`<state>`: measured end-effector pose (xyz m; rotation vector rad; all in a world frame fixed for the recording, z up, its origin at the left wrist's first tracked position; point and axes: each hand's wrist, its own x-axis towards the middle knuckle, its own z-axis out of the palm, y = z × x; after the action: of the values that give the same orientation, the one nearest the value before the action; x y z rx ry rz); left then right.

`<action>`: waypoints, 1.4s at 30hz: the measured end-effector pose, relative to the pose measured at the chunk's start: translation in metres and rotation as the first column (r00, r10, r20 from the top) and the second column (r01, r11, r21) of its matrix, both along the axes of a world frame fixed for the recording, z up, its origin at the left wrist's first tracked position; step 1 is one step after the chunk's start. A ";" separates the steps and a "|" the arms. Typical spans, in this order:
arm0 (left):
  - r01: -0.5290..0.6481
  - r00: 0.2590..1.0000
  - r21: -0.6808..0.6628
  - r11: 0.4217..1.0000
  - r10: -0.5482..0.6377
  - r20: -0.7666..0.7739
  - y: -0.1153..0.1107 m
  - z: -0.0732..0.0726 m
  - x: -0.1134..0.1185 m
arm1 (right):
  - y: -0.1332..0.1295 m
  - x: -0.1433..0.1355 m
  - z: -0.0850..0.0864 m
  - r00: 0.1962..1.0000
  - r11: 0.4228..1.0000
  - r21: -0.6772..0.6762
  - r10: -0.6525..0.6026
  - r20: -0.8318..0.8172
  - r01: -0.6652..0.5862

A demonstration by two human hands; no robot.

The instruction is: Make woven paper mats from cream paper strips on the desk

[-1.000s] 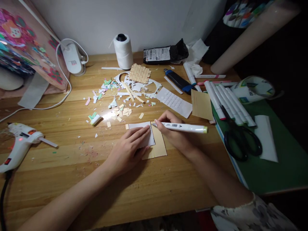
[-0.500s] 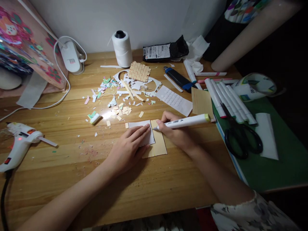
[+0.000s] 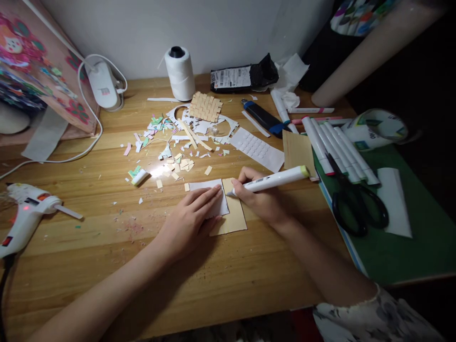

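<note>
My right hand is closed around a white marker with a yellow-green end. Its tip rests at the right edge of a white piece of card, over a tan sheet. Flat on the white card lies my left hand, fingers stretched out and pressing it onto the tan sheet. The left hand covers much of both pieces. A small tan paper bit sits by the card's upper left corner.
Paper scraps and a woven tan square lie beyond my hands. At left is a glue gun; at right are scissors, several markers and a tape roll. A thread spool stands behind.
The marker tip has slid slightly down along the white card's edge, and the marker's rear end has dipped a little toward the left. My left hand stays in place.
</note>
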<state>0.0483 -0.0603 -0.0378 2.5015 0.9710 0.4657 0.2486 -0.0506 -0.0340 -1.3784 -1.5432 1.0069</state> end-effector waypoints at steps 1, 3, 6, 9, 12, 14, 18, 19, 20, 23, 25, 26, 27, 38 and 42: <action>-0.001 1.000 -0.001 1.000 0.001 -0.002 0.000 0.000 0.000 | 0.000 0.000 0.000 1.000 1.000 0.004 -0.008 0.000 0.008; -0.001 1.000 0.000 1.000 0.001 -0.001 0.001 0.000 0.001 | 0.000 0.001 0.000 1.000 1.000 -0.005 0.006 0.010 -0.006; 0.000 1.000 -0.001 1.000 0.000 0.007 0.001 0.000 0.001 | -0.001 0.001 0.001 0.999 0.998 -0.035 0.047 0.025 -0.047; -0.001 1.000 -0.009 1.000 0.001 0.014 0.001 0.000 0.001 | -0.002 0.000 0.000 1.000 1.000 -0.022 0.014 0.015 -0.014; 0.001 1.000 -0.012 1.000 -0.001 0.026 0.000 0.001 0.001 | -0.002 0.000 0.000 1.000 1.000 -0.027 -0.002 0.015 0.003; 0.002 1.000 -0.008 1.000 -0.002 0.030 0.001 0.001 0.001 | -0.002 0.001 0.000 0.999 0.997 -0.061 0.037 0.013 -0.036; 0.003 1.000 -0.011 1.000 -0.003 0.025 0.001 0.001 0.001 | -0.002 0.000 0.002 0.997 0.993 -0.090 0.073 -0.007 -0.073; 0.001 1.000 -0.015 1.000 -0.001 0.025 0.001 0.001 0.001 | -0.002 -0.001 0.002 0.998 0.995 -0.085 0.057 -0.004 -0.057; 0.000 1.000 -0.017 1.000 0.001 0.025 0.001 0.001 0.001 | -0.002 -0.001 0.003 0.999 0.996 -0.080 0.038 0.002 -0.038; -0.007 1.000 -0.014 1.000 0.007 0.022 0.000 0.002 0.001 | -0.002 0.000 0.003 0.999 0.996 -0.085 0.034 0.013 -0.033; -0.008 1.000 -0.006 1.000 0.008 0.020 0.000 0.001 0.001 | -0.002 0.001 0.002 0.997 0.992 -0.100 0.075 0.036 -0.071; -0.007 1.000 -0.002 1.000 0.007 0.021 0.000 0.001 0.001 | -0.003 0.001 0.001 0.994 0.991 -0.104 0.091 0.053 -0.085; -0.005 1.000 0.001 1.000 0.005 0.024 0.000 0.001 0.001 | -0.003 0.002 0.000 0.993 0.990 -0.106 0.101 0.068 -0.094; -0.031 0.994 -0.024 0.999 0.034 0.106 0.002 0.005 -0.004 | 0.002 0.006 -0.001 0.994 0.997 -0.067 0.034 -0.100 -0.041; -0.041 0.989 -0.008 0.999 0.042 0.145 -0.007 0.010 -0.006 | 0.003 0.006 -0.004 0.987 0.997 -0.079 0.004 -0.162 -0.017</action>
<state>0.0421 -0.0671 -0.0278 2.4086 0.9673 0.6477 0.2551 -0.0476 -0.0376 -1.3096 -1.4046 1.1682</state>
